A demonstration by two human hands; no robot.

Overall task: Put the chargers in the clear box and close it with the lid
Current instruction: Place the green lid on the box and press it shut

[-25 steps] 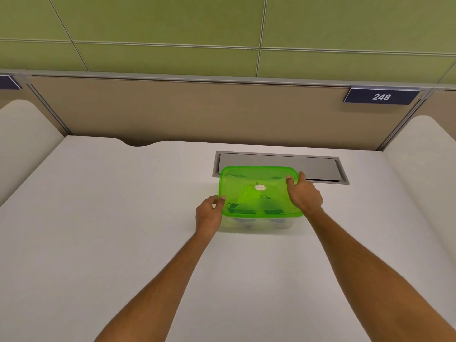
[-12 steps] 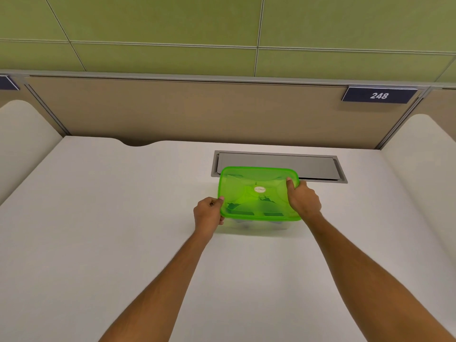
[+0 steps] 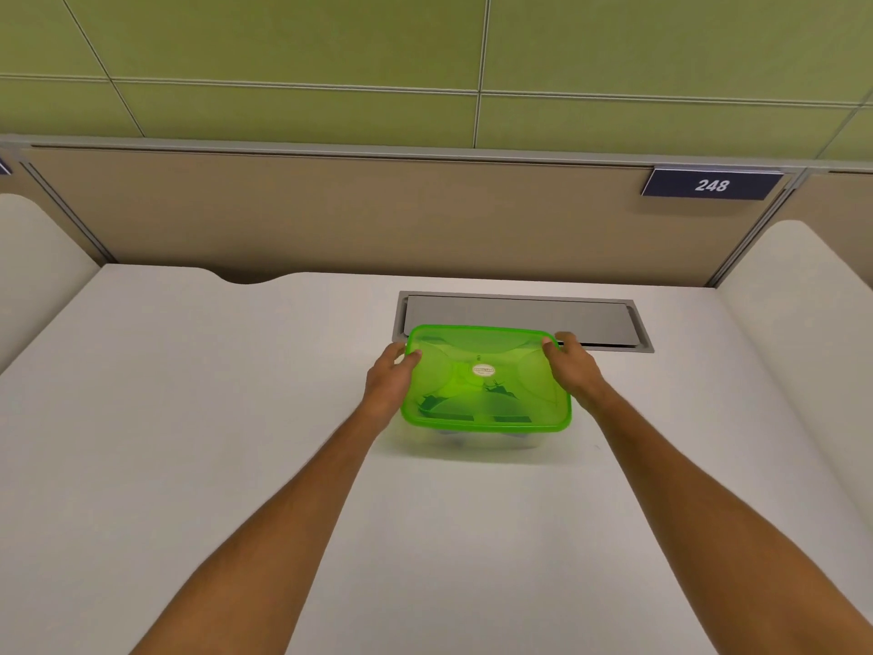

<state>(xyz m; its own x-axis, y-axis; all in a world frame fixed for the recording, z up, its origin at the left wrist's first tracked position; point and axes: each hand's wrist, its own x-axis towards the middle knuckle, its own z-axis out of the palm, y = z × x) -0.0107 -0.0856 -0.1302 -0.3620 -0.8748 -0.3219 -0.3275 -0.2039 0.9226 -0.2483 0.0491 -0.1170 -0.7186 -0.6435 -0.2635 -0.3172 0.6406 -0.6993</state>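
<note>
From the head view I see the green lid (image 3: 486, 378) sitting on the clear box (image 3: 486, 441) at mid-desk (image 3: 189, 418), dark chargers (image 3: 493, 389) showing through it. My left hand (image 3: 388, 378) and right hand (image 3: 569, 368) clasp the lid's far corners. I judge this the closing step; next I press the rim down evenly.

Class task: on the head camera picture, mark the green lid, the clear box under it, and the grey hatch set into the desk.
green lid (image 3: 486, 378): head view, centre of its top, near the round label.
clear box (image 3: 482, 441): head view, front wall below the lid's rim.
grey hatch (image 3: 519, 312): head view, bare flat panel behind the lid.
</note>
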